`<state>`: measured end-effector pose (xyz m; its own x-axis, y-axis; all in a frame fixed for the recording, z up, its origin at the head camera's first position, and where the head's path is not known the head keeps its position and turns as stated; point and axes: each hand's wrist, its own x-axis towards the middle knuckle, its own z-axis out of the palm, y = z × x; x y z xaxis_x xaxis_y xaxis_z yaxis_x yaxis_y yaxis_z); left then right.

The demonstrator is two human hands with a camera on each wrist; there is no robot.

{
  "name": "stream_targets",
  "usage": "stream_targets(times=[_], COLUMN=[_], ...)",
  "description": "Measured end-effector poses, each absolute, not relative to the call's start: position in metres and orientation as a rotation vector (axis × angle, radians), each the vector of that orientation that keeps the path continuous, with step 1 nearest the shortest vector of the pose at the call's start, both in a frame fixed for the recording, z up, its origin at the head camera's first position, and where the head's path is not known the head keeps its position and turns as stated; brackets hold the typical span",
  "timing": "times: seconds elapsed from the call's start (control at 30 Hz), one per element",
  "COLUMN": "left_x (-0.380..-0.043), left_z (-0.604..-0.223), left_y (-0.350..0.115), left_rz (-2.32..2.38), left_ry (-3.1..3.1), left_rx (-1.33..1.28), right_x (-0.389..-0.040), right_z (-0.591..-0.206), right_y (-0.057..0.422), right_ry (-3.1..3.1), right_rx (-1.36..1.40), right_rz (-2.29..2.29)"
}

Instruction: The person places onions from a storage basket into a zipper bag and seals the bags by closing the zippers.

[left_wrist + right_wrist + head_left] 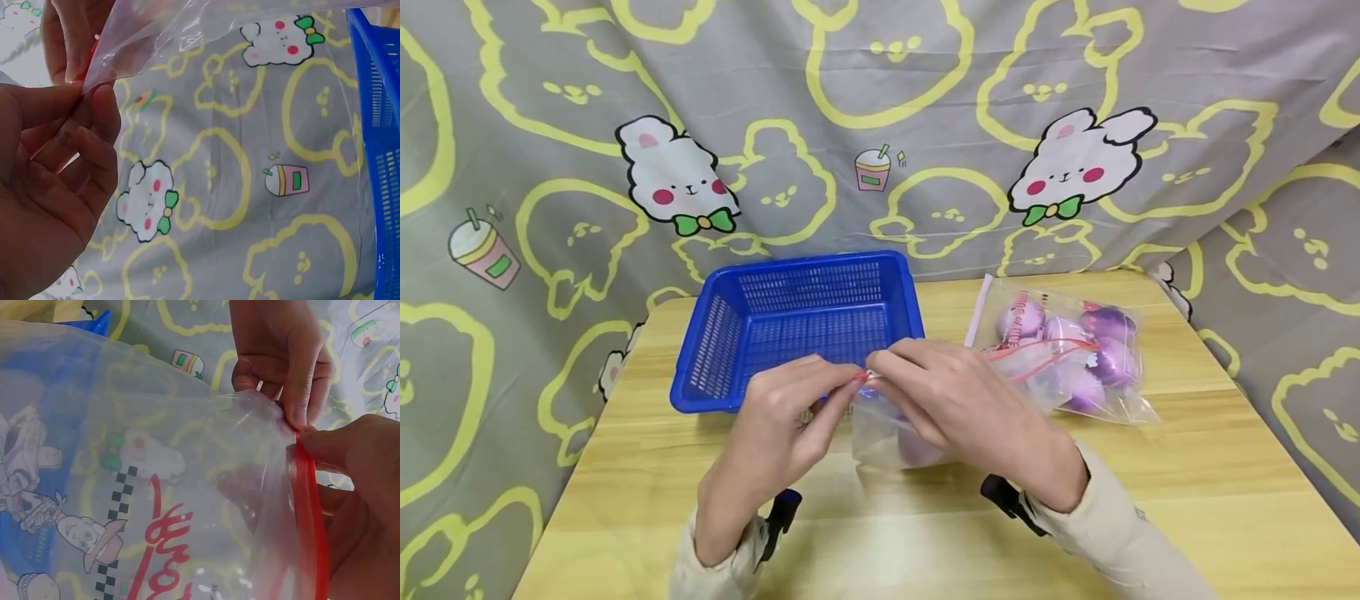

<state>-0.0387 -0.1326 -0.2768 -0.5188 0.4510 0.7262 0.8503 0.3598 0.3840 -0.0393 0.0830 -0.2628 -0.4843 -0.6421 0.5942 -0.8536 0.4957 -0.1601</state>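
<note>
In the middle of the head view I hold a clear printed zip bag [880,429] with a red zip strip [309,519]. My left hand [786,412] pinches one end of the strip between thumb and forefinger. Close against it, my right hand [955,408] pinches the same strip, thumb and fingers along the red edge. A purple round thing [917,450] shows through the lower part of the bag. In the right wrist view, red lettering and cartoon figures cover the clear film.
A blue plastic basket [685,383] with slotted walls stands behind my left hand. At the back right lies another clear zip bag [981,312] holding several purple balls [1116,360]. A patterned cloth [895,83] hangs behind the wooden table [625,500].
</note>
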Motion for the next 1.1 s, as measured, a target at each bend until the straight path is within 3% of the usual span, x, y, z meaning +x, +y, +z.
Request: stream_targets(times=[1.1], left_x=[-0.038], left_z=[-0.275], left_y=[-0.131], left_rz=[-0.960], left_ry=[-2.160], left_rx=[-1.102], right_x=[-0.041], right_z=[-0.272], right_y=[0.105], right_ry=[-2.294], right_rx=[1.133], right_rz=[0.631])
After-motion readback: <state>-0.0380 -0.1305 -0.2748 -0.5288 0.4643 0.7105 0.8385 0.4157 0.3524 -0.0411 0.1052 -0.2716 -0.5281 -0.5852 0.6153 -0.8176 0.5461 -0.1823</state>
